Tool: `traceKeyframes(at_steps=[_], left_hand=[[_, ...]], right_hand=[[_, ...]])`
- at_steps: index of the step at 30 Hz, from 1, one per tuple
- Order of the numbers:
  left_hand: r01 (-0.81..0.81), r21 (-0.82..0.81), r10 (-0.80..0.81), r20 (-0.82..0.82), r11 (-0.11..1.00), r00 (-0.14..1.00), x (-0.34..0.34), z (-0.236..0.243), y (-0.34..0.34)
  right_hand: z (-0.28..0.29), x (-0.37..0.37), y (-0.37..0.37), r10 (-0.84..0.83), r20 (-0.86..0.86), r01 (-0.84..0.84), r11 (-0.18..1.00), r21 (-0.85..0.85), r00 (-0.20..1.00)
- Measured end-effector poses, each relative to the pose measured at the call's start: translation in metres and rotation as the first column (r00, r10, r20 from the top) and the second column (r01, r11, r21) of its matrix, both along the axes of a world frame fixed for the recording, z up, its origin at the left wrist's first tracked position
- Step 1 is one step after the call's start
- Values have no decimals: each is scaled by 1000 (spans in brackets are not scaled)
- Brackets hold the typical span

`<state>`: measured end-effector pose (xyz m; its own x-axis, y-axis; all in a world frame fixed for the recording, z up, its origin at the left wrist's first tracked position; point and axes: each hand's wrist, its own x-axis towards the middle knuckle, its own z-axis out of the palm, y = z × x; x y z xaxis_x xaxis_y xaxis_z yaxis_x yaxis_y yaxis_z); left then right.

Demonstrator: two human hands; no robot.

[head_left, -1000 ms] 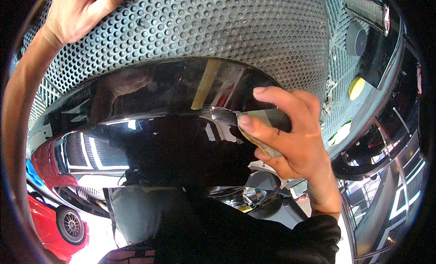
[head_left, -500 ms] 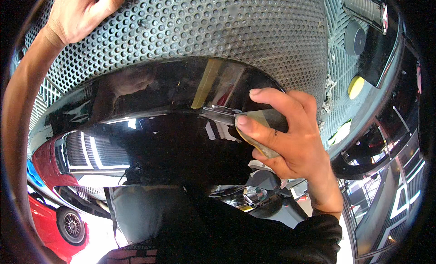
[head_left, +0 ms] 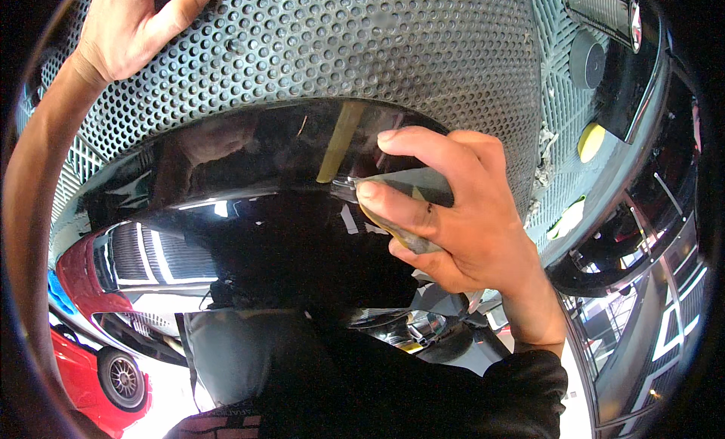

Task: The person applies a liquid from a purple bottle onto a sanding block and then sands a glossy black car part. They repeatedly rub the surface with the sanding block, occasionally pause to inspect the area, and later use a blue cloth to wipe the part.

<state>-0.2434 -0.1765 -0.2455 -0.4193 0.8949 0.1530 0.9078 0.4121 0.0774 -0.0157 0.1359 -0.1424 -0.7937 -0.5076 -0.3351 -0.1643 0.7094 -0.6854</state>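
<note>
At the lower right, a dark sleeve [head_left: 529, 375] is worn on the arm that reaches inward. From it the right hand [head_left: 476, 220] is extended up and to the left, its back turned toward the viewer. A grey pad [head_left: 419, 186] with a yellowish edge is clamped between the index finger and thumb: the index finger is laid along its face, and the thumb is tucked at its lower edge. The middle finger is stretched forward, parted from the index finger, with grey pad showing in the gap.

Under the right hand and far out to its left, a shiny black curved panel [head_left: 279, 148] is spread. A bright streak [head_left: 343, 185] is seen just left of the index fingertip.

Well up and left, the left hand [head_left: 124, 31] is held on a raised bare forearm, its thumb pointed out sideways. Its fingers are cut off by the upper edge, so whether anything is gripped cannot be told.

Beyond the panel, a grey dimpled mat [head_left: 340, 58] is laid. To the right hand's upper right, a yellow disc [head_left: 592, 142] is seen; far lower left, a red car [head_left: 83, 382].
</note>
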Motion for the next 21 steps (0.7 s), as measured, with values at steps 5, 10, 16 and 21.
traceKeyframes(at_steps=[5, 10, 16, 21], left_hand=[[23, 166, -24, 5, 986, 1000, 10, -7, 13], [4, 11, -4, 5, 1000, 1000, 0, -4, 1], [29, 266, -8, -79, 964, 997, 14, -17, 17], [14, 17, -13, -7, 1000, 1000, -2, -5, 4]], right_hand=[[6, 3, 9, 1, 15, -1, 999, 38, 1000], [0, -2, -1, -5, 18, 5, 1000, 1, 1000], [1, 7, 9, -8, -22, 9, 999, 35, 1000], [0, 6, 4, -26, -21, 27, 1000, 12, 999]])
